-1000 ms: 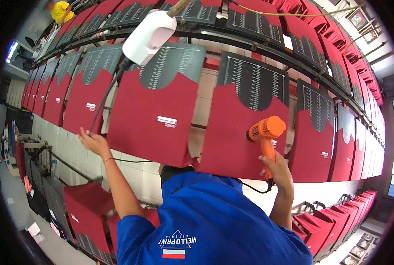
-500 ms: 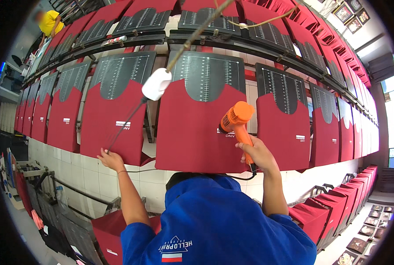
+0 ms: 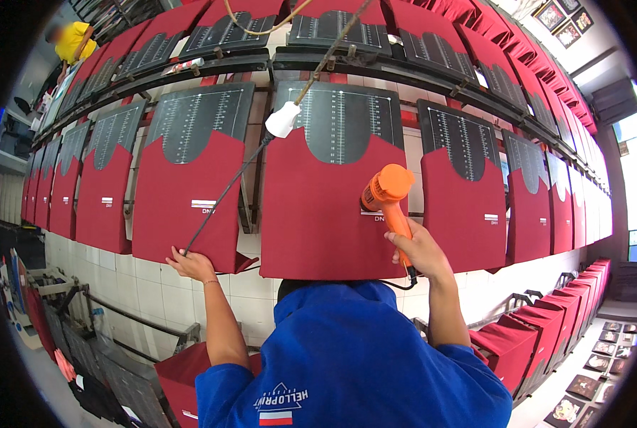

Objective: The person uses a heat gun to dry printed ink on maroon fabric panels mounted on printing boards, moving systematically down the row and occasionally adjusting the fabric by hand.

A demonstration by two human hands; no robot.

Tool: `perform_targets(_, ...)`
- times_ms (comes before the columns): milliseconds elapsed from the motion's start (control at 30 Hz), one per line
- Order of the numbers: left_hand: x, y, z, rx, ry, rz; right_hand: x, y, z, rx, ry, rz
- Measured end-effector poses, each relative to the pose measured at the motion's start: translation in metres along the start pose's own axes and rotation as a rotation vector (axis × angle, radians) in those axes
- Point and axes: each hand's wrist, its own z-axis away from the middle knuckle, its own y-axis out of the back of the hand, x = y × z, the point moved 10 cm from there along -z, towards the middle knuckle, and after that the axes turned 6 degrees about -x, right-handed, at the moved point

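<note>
My right hand point(image 3: 420, 251) is wrapped round the handle of an orange hot-air dryer point(image 3: 392, 187). The dryer's nozzle is low over the white print on a red shirt point(image 3: 325, 228), which is stretched on a dark, ruler-marked board point(image 3: 338, 121). From the handle's base a black cord curves toward my body. My left hand point(image 3: 194, 265) grips a black cable point(image 3: 226, 191) at the lower edge of the neighbouring red shirt point(image 3: 183, 207). That cable rises to a white connector point(image 3: 283, 120), which hangs from a tan cord in front of the boards.
More red shirts on boards line both sides, with another row behind a dark metal rail point(image 3: 333, 60). A yellow-clad person point(image 3: 74, 44) stands at the far left. Behind me are a metal frame point(image 3: 133, 314) and more shirt-covered boards point(image 3: 507, 349). Pale tiles point(image 3: 147, 292) show between the rows.
The white connector and its hanging cord have swung right. My left hand has shifted slightly right and down with the cable. The dryer stays over the print, with its nozzle slightly further right.
</note>
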Motion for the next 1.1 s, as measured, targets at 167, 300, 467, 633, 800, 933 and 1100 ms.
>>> perform_targets(167,-0.009,-0.003,-0.003,0.029,-0.027,-0.026,0.001,0.001,-0.001,0.02,0.017,-0.013)
perform_targets(300,-0.011,-0.005,-0.003,0.032,-0.038,-0.029,0.008,0.008,0.003,0.01,-0.031,-0.01)
perform_targets(467,-0.006,-0.005,-0.002,-0.002,0.0,-0.008,0.016,0.021,0.011,0.068,-0.05,-0.013)
perform_targets(633,-0.009,-0.003,-0.005,0.011,-0.005,-0.022,0.02,0.026,0.014,0.111,-0.016,-0.045)
perform_targets(800,-0.008,-0.006,-0.003,0.002,-0.001,-0.022,0.022,0.033,0.018,0.17,0.022,-0.073)
perform_targets(933,-0.01,-0.007,-0.004,0.01,-0.023,-0.036,0.021,0.037,0.028,0.141,-0.039,-0.082)
perform_targets(1100,-0.023,-0.015,-0.009,0.009,-0.08,-0.052,0.026,0.032,0.041,0.171,-0.008,-0.093)
